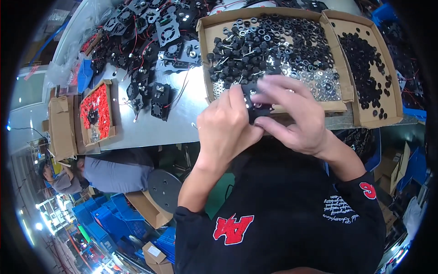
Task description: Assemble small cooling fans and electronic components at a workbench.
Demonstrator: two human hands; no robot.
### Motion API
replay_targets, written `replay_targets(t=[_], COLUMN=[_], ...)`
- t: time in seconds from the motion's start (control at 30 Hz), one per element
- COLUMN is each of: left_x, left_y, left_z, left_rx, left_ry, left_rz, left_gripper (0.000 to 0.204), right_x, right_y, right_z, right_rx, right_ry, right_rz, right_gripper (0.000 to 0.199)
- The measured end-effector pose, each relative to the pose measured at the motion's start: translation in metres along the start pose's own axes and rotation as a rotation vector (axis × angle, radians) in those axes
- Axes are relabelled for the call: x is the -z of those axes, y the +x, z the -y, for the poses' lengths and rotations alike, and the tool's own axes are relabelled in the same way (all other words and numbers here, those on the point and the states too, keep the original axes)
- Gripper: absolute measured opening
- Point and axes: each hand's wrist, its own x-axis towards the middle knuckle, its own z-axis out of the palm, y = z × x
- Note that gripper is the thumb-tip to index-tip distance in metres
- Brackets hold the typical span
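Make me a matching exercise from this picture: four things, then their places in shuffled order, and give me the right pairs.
1. black part
2. red parts
3. black knobs with metal stems
4. round dark disc

A. past the near edge of the table
B. in the wide cardboard tray
C. between left hand and right hand
D. in the small cardboard box

Pairs: 1-C, 2-D, 3-B, 4-A

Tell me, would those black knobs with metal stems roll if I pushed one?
The black knobs would probably wobble around rather than roll straight, because thin metal stems stick out. They look small, so each is likely light.
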Motion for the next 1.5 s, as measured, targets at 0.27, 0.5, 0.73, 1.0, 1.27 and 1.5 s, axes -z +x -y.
replay_targets(t=[0.27,0.5,0.73,1.0,1.27,1.5], left_x=[0.024,0.048,0.034,0.039,0.013,0.001], left_y=[-0.007,0.005,-0.006,-0.024,-0.044,-0.026], left_z=[0.039,0.124,0.174,0.137,0.023,-0.042], left_rx=[0.106,0.416,0.326,0.267,0.125,0.043], left_ry=[0.202,0.574,0.467,0.218,-0.242,-0.741], left_rz=[-0.219,-0.007,0.023,-0.297,-0.173,0.047], left_gripper=[0.046,0.052,0.059,0.038,0.012,0.009], right_x=[0.017,0.090,0.231,0.356,0.367,0.220], right_y=[-0.032,-0.077,-0.077,-0.037,-0.008,0.025], right_z=[-0.008,-0.016,-0.047,-0.142,-0.141,-0.044], right_rx=[-0.034,-0.190,-0.484,-0.777,-0.770,-0.074], right_ry=[-0.067,-0.438,-1.025,-1.640,-1.441,-1.017], right_rz=[-0.243,-0.283,-0.215,-0.138,-0.481,-0.794], right_gripper=[0.043,0.030,0.015,0.053,0.034,0.021])
